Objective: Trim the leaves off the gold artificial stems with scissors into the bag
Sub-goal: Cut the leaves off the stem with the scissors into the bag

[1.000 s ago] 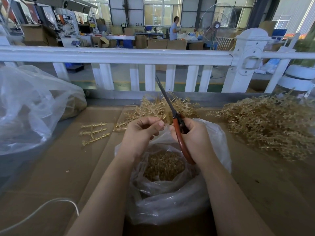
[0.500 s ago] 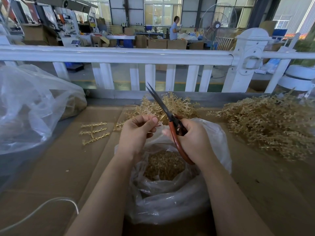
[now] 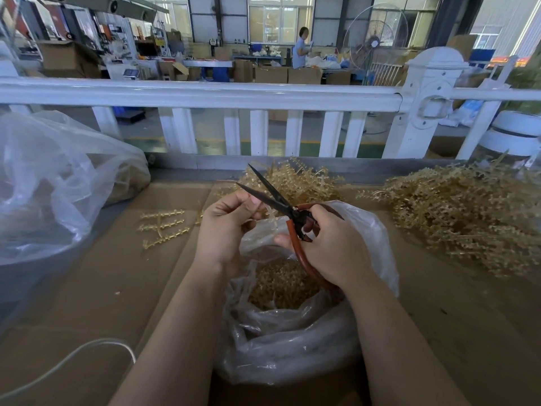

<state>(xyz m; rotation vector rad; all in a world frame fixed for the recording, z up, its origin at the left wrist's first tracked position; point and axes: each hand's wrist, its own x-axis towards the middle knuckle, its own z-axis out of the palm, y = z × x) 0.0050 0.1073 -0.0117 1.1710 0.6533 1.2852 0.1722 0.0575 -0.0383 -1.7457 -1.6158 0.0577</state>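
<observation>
Fingers pinch stem (mostly hidden); scissors agape over bag.

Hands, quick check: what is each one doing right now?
Left hand: fingers pinch a gold stem above the bag.
Right hand: grips the scissors by the red handles, blades open.

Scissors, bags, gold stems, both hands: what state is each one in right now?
Scissors: blades apart, held in the right hand.
Right hand: gripping the red handles.
Left hand: pinching a pale stem at the blades.
Bag: open, partly filled with gold trimmings.
Big bag at left: crumpled, lying on its side.
Stem pile at right: heaped, untrimmed.
Three-branched sprig: lying flat on the cardboard.
</observation>
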